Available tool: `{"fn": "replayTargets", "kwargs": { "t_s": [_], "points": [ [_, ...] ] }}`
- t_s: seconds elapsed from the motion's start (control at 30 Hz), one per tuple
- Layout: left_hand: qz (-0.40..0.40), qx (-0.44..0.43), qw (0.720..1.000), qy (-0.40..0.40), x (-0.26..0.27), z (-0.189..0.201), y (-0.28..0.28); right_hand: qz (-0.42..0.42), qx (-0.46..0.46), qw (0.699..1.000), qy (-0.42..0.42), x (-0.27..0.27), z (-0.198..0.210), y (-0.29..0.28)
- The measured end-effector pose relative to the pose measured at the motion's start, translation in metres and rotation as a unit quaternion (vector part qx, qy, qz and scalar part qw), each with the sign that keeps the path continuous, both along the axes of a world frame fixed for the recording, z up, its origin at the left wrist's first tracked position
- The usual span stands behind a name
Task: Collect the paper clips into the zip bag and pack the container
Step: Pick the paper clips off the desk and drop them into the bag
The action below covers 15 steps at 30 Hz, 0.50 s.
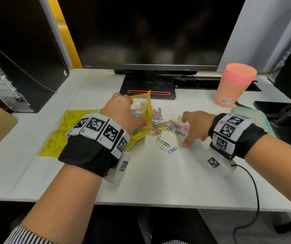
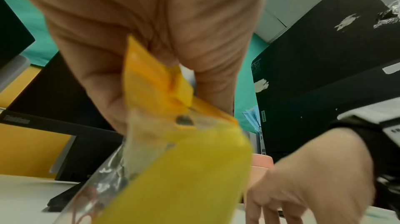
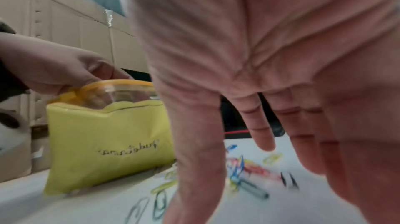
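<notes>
Paper clips [image 1: 165, 126] in many colours lie in a loose heap near the middle of the white worktop [image 1: 158, 173], with a few single ones spread toward its front edge. Just beside the heap, on its left, the yellow zip bag [image 1: 144, 111] stands with its mouth open, and the left hand [image 1: 123, 111] pinches the orange zip edge between curled fingers to keep it up. In the left wrist view some clips seem to lie already inside the clear part of the bag, but the picture is blurred and I cannot say how many. The right hand [image 1: 195, 127] hovers low over the right side of the heap, fingers spread and pointing down, and it holds nothing. A pink container [image 1: 234, 85] with its lid on stands near the back right corner of the worktop, well apart from the bag. I judge the task to be at an early stage: most clips are not yet collected, the bag is not closed, and the container is not yet packed. A flat yellow sheet [image 1: 62, 136] with drawings lies under the left wrist, toward the left edge.
</notes>
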<state>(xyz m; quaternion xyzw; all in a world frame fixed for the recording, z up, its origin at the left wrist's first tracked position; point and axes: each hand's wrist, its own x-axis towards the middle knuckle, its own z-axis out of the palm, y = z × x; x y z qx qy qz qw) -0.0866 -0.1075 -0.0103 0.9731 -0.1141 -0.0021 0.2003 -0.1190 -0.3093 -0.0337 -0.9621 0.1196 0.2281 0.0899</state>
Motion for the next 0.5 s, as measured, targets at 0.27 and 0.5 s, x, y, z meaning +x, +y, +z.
{"fn": "replayTargets", "kwargs": {
  "t_s": [0.27,0.5],
  "points": [
    [0.008,-0.010,1.000,0.001,-0.003,0.008,0.003,0.022,-0.053,0.996,-0.063,0.027,-0.026,0.006],
    [0.013,0.006,1.000,0.007,-0.004,0.010,0.003,0.066,-0.048,0.992,-0.101,0.051,-0.034,0.023]
  ]
}}
